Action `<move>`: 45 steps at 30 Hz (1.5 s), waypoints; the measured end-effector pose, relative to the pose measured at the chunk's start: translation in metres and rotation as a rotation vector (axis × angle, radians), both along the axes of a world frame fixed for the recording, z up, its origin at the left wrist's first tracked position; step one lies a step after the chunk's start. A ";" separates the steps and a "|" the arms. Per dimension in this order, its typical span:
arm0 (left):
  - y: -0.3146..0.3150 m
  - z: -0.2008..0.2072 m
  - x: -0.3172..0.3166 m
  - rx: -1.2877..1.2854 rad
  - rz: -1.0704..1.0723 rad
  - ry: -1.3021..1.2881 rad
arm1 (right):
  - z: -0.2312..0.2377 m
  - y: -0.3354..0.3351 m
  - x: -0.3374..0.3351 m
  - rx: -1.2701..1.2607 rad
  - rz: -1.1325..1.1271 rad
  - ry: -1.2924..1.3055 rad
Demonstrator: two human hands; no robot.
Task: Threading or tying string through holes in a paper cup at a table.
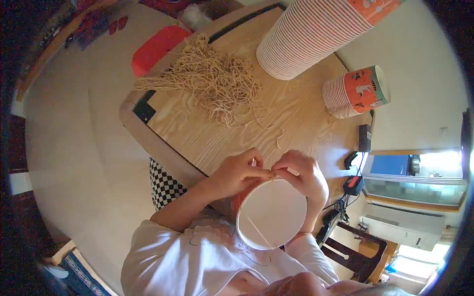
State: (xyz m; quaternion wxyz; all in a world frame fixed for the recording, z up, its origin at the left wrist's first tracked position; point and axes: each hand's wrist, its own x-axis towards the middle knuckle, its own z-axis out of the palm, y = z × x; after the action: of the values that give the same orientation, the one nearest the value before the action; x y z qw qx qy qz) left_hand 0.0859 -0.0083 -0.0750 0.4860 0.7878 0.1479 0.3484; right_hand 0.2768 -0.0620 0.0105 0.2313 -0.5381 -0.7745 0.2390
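A paper bucket [289, 212] with a white inside and an orange outer wall is tilted against my body, its mouth facing up at me. A thin beige string [259, 229] runs across the lower left of the mouth to the rim. At the rim's far edge my left hand [239, 170] is closed, thumb and finger pinching what looks like a string end. My right hand [305, 180] pinches at the same spot from the other side, its fingertips touching the left ones. The fingers mostly hide the string there.
A tangled heap of beige strings [212, 81] lies on the wooden table [197, 143]. Beyond it are a tall stack of paper buckets [308, 39] and a shorter stack [350, 93]. Black adapters [353, 185] with cables sit at the right edge. A red stool [160, 47] stands past the table.
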 end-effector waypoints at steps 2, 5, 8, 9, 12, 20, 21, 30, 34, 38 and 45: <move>-0.002 -0.002 0.002 0.044 0.016 0.001 | 0.000 -0.001 -0.001 0.005 -0.003 0.005; -0.003 0.001 0.003 0.027 0.018 -0.007 | 0.001 -0.002 -0.002 0.003 -0.015 0.015; -0.002 0.001 0.003 -0.124 -0.040 -0.030 | 0.003 -0.002 -0.003 -0.018 -0.029 0.016; -0.002 0.001 0.004 -0.215 -0.083 -0.042 | 0.004 -0.003 -0.003 -0.032 -0.033 0.012; -0.001 0.000 0.005 -0.350 -0.130 -0.123 | 0.004 -0.004 -0.004 -0.031 -0.029 0.015; -0.005 -0.011 0.013 -0.769 -0.197 -0.183 | 0.009 -0.006 -0.008 0.006 -0.020 0.009; -0.005 -0.010 0.013 -0.912 -0.236 -0.192 | 0.009 -0.006 -0.008 0.036 -0.010 0.018; -0.003 0.001 0.009 -1.246 -0.288 -0.227 | 0.015 -0.009 -0.010 0.052 -0.079 -0.025; -0.002 0.001 0.010 -1.116 -0.233 -0.262 | 0.015 -0.010 -0.009 0.037 -0.123 -0.012; -0.001 -0.003 0.011 -0.874 -0.149 -0.223 | 0.015 -0.009 -0.008 0.033 -0.106 -0.001; 0.002 0.002 0.009 -0.702 -0.112 -0.047 | 0.012 -0.008 -0.008 0.053 -0.079 0.023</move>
State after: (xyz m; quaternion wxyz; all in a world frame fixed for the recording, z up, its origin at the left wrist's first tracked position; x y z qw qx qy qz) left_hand 0.0953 -0.0058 -0.0733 0.7487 0.5712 0.2040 0.2674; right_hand 0.2691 -0.0697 0.0229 0.2638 -0.5590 -0.7560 0.2153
